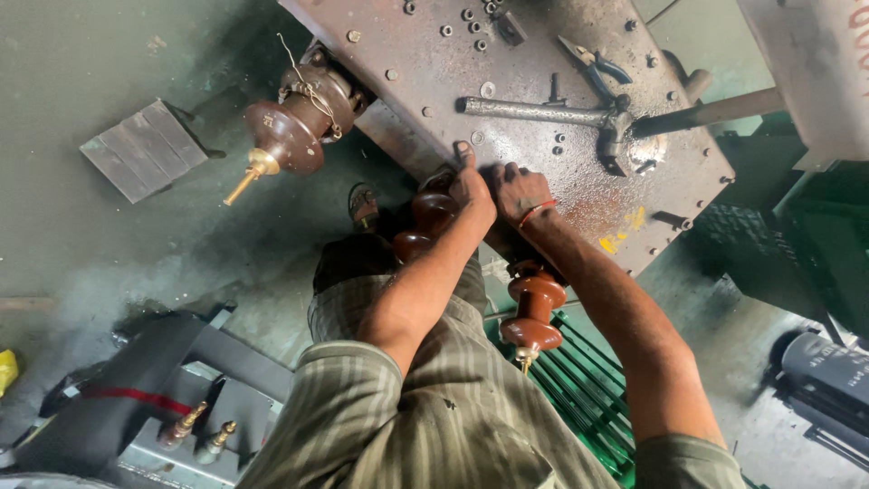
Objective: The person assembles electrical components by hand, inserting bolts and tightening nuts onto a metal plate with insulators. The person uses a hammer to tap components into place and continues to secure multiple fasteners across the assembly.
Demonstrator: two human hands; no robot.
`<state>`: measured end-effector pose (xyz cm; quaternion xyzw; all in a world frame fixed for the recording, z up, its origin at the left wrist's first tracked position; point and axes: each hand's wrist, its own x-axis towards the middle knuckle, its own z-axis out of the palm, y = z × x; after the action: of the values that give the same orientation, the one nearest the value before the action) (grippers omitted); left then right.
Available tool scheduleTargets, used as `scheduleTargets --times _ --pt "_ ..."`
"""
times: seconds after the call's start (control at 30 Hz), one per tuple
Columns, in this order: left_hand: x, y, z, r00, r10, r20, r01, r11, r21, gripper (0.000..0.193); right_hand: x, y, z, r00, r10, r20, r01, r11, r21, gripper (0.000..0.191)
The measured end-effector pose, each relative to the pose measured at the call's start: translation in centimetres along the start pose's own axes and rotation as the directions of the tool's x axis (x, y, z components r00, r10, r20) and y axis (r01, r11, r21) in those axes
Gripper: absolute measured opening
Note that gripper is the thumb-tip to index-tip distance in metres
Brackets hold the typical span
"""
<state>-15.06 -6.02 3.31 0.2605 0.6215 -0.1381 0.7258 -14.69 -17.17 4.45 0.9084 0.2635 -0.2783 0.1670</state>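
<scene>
- Brown insulator (pixel 433 214), middle of 3, near edge of steel cover plate (pixel 543 163): left hand (pixel 471 188) fingers closed on it; could slip and chip.
- Right hand (pixel 518 190): fingers curled flat on plate, gripping nothing; pinch risk.

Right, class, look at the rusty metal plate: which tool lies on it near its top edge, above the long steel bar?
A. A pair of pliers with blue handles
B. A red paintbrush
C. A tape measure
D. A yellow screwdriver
A: a pair of pliers with blue handles lies on the rusty metal plate, just above the long steel bar; no screwdriver, brush or tape shows there.
</scene>
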Motion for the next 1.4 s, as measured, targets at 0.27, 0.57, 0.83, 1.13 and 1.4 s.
scheduleTargets --times 0.27,0.57,0.83,1.13,1.4 --pt "1.5 -0.6 0.3 0.999 0.032 0.034 -0.031 0.999 -0.04 0.082 1.0 -0.5 0.5 0.968 0.251 -0.018 -0.238 0.936 0.259 0.031" --pt "0.8 0.3 0.0 0.995 0.024 0.095 -0.017 0.997 -0.081 0.072 -0.1 -0.7 0.3 0.955 -0.043 -0.295 0.02 0.997 -0.079 0.03" --pt "1.3 0.4 -0.1 0.997 0.066 0.048 -0.065 0.998 -0.009 0.07 0.4 -1.2 -1.4 0.988 0.149 -0.026 -0.147 0.987 0.072 0.036" --pt "0.4 0.5 -0.4 0.996 0.02 0.086 -0.022 1.0 0.022 0.081 0.8 -1.9 -0.6 0.915 0.364 0.172 -0.402 0.834 0.377 0.043" --pt "0.0 0.8 -0.6 0.994 0.015 0.11 -0.022 0.997 0.067 0.089 -0.2 -0.9 0.2 0.985 0.056 -0.16 -0.061 0.998 -0.021 0.041"
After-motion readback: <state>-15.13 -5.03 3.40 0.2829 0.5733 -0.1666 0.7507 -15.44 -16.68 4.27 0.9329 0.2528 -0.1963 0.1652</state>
